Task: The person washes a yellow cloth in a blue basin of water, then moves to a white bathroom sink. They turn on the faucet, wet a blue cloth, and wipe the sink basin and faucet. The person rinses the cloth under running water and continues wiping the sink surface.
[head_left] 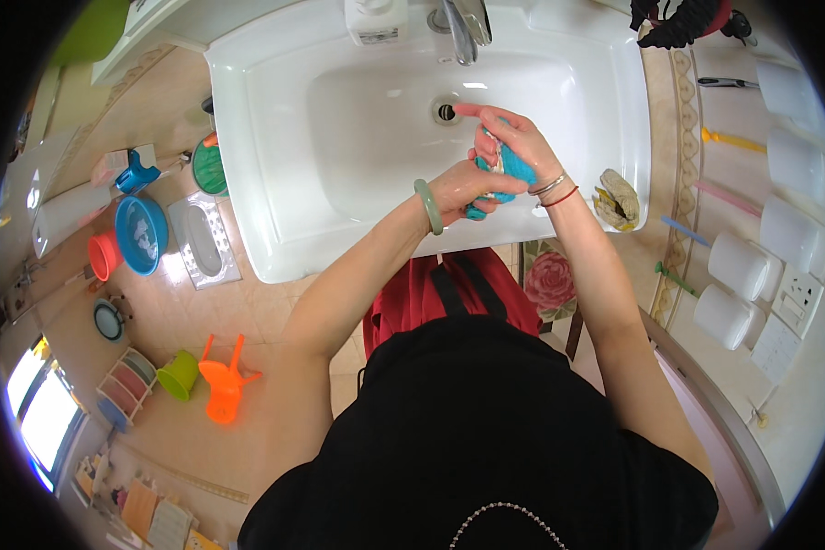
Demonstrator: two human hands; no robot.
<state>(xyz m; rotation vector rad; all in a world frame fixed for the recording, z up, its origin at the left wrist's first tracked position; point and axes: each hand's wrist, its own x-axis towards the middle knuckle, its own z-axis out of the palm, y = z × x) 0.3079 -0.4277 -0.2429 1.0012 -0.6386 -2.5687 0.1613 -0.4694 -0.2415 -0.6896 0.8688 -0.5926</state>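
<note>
Over the front right part of the white sink [275, 183], both my hands are closed on a bunched turquoise cloth [517, 169] with some white showing in its folds. My right hand [526, 145] wraps it from above, index finger stretched out toward the drain [445, 112]. From the left, my left hand [460, 189] grips the lower side, its thumb lying across toward my right wrist. A bit of the cloth hangs out below the left fingers. Much of the cloth is hidden by my fingers. A green bangle [428, 206] is on my left wrist.
Behind the drain stands the chrome faucet [467, 32], with a white bottle [376, 20] to its left. A crumpled beige and yellow thing [618, 200] lies on the sink's right ledge. White cups [744, 264] and toothbrushes line the right wall. An orange stool [224, 383] stands left on the floor.
</note>
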